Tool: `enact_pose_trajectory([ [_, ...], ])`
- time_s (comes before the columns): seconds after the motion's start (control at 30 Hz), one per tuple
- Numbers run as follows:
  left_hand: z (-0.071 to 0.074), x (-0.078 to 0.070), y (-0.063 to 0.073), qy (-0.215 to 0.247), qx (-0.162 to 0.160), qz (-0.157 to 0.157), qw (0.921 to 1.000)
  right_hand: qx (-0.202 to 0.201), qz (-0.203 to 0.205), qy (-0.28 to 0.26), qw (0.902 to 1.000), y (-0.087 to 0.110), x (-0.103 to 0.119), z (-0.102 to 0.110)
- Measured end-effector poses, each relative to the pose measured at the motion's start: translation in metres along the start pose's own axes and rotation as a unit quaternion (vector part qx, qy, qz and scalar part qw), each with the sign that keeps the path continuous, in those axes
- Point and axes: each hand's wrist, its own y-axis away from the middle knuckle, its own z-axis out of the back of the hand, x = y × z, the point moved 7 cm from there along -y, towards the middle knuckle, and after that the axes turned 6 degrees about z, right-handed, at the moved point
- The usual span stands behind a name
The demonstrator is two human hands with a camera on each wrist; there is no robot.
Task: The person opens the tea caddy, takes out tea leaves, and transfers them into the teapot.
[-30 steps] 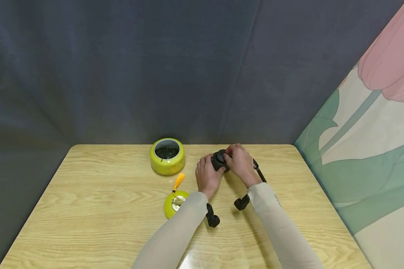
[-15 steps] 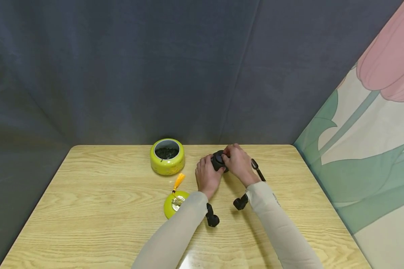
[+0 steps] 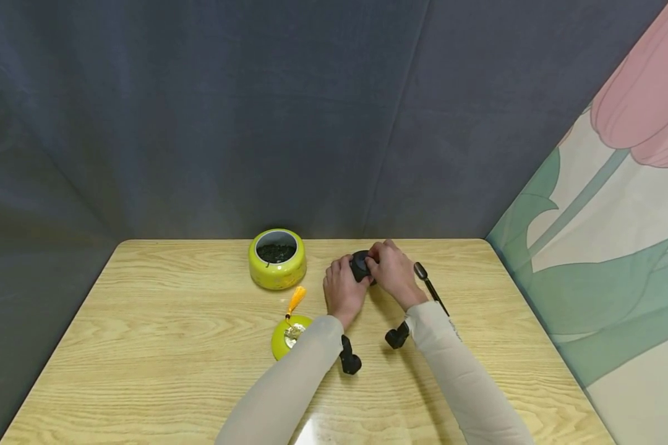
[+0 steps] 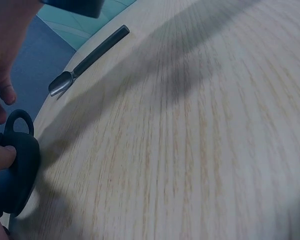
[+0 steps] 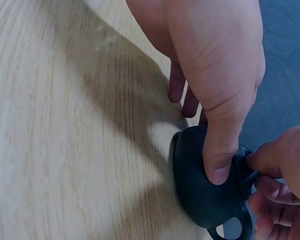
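Note:
A small dark teapot [image 3: 359, 267] stands near the table's back edge, its loop handle [image 4: 21, 119] showing in the left wrist view. My left hand [image 3: 345, 292] holds the teapot's body from the left, the thumb pressed against its side. My right hand [image 3: 395, 273] is over the top, thumb and fingers pinching the lid [image 5: 245, 175] at its knob. In the right wrist view the lid sits at the teapot's mouth. The spout is hidden.
Left of the teapot stands a yellow-green jar [image 3: 278, 275] of dark tea leaves. Its lid [image 3: 281, 340] with an orange tassel [image 3: 297, 299] lies in front, partly under my left sleeve. A black-handled scoop [image 3: 431, 287] lies to the right. A dark curtain [image 3: 289, 123] hangs behind.
My right hand has shifted slightly left and down, and the lid has lowered onto the teapot. More of the scoop is uncovered. My left hand has stayed in place.

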Motion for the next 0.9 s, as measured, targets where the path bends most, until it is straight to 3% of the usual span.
enact_pose_trajectory([
  [0.27,0.012,0.001,0.003,0.030,0.001,0.006,0.9995,-0.018,0.003,-0.027,0.9995,0.005,0.001,0.001],
  [0.5,0.033,-0.012,0.014,0.056,0.015,-0.007,0.9983,-0.061,0.011,-0.056,0.9965,0.019,-0.002,0.016],
  [0.73,0.067,-0.039,0.053,0.069,0.093,-0.087,0.9894,-0.064,0.040,-0.064,0.9951,0.041,0.005,0.021],
  [0.9,0.094,-0.044,0.079,0.055,0.122,-0.120,0.9837,-0.053,0.062,-0.076,0.9938,0.054,0.020,0.022],
])
